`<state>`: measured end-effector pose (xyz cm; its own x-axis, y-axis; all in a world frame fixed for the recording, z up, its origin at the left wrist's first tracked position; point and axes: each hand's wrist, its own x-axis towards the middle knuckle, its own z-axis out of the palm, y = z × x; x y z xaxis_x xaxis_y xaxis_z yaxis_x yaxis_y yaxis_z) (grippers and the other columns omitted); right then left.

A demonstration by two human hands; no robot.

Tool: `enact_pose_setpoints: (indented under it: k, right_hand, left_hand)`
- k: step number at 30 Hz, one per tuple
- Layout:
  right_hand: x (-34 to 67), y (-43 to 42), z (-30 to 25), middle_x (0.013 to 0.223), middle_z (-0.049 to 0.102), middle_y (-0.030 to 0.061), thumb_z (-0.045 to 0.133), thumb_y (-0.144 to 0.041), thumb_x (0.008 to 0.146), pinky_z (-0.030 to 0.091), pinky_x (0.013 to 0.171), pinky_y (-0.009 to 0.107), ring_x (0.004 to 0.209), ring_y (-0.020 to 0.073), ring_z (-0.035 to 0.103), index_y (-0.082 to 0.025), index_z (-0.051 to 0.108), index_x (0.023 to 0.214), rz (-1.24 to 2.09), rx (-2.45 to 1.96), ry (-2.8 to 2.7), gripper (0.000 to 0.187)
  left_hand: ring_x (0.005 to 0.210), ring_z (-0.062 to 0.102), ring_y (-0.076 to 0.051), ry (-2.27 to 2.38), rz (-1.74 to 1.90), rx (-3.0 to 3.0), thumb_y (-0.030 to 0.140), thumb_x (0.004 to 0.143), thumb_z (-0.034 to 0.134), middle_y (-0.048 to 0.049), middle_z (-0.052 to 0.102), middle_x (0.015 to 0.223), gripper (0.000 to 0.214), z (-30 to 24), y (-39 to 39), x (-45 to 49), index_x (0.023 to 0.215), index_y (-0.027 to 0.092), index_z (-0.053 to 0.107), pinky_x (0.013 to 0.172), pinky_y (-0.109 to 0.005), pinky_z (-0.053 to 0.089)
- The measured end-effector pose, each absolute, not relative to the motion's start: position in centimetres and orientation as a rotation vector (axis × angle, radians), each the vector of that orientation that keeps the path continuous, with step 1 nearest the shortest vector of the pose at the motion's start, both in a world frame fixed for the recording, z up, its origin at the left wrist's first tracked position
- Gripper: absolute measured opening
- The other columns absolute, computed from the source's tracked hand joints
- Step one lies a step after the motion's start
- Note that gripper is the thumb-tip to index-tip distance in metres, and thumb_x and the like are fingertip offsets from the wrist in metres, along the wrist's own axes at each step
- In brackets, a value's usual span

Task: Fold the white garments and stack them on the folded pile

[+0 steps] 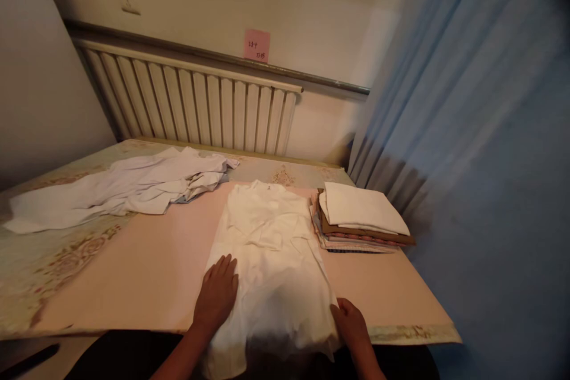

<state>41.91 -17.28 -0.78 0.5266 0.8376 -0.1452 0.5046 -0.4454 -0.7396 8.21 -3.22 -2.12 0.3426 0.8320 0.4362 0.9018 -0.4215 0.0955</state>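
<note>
A white shirt (pixel 271 261) lies spread on the pink mat, collar toward the wall, its sleeves folded across the middle. Its lower end hangs over the table's front edge. My left hand (pixel 218 291) rests flat on the shirt's left side, fingers stretched out and together. At the lower right side, my right hand (pixel 351 320) pinches the shirt's edge between thumb and fingers. To the right of the shirt sits a stack of folded clothes (pixel 365 211), a white one on top.
A loose heap of white garments (pixel 120 184) lies at the back left on the flowered tablecloth (pixel 84 249). The pink mat (pixel 146 267) covers the table's middle. Behind stands a radiator (pixel 191 101), and a blue curtain (pixel 467 160) hangs along the right side.
</note>
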Motion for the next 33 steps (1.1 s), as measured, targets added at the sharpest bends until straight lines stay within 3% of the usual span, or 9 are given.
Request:
enact_pose_setpoints:
  k: [33]
  right_hand:
    - [41.62, -17.38, -0.32, 0.064, 0.060, 0.0010, 0.038, -0.047, 0.070, 0.040, 0.061, 0.026, 0.066, 0.0188, 0.056, -0.021, 0.060, 0.068, 0.666, -2.143, -1.085, 0.034]
  left_hand:
    - [0.128, 0.047, -0.026, -1.576, -0.662, -2.422, 0.027, 0.092, 0.037, -0.0119, 0.056, 0.134, 0.040, -2.13, -3.17, 8.21, 0.125, 0.016, 0.056, 0.105, -0.045, 0.036]
